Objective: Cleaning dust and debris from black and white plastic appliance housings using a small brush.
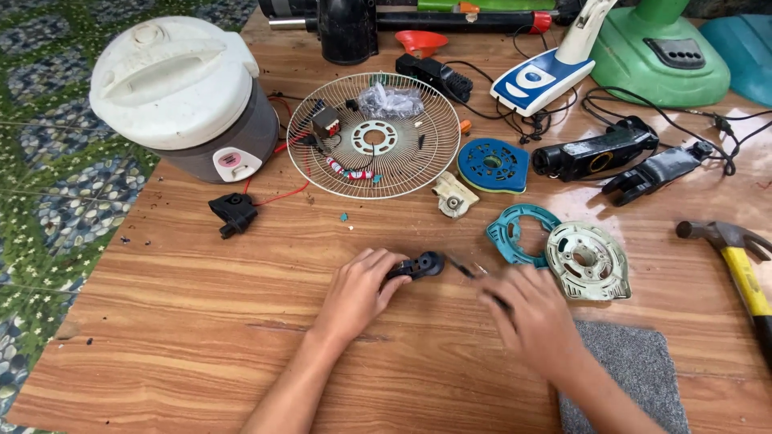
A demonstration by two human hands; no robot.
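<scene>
My left hand (360, 289) rests on the wooden table (201, 321) and grips a small black plastic part (420, 266) by its left end. My right hand (535, 313) is blurred just to the right of it and holds a thin dark tool (465, 270) whose tip points toward the black part. Both forearms come in from the bottom edge.
A white fan guard (374, 135) holding small parts and a plastic bag lies at the centre back. A white and grey rice cooker (183, 92) stands back left. A teal ring (515, 233), a cream round plate (587, 259), a hammer (736, 257) and a grey mat (631, 378) lie to the right.
</scene>
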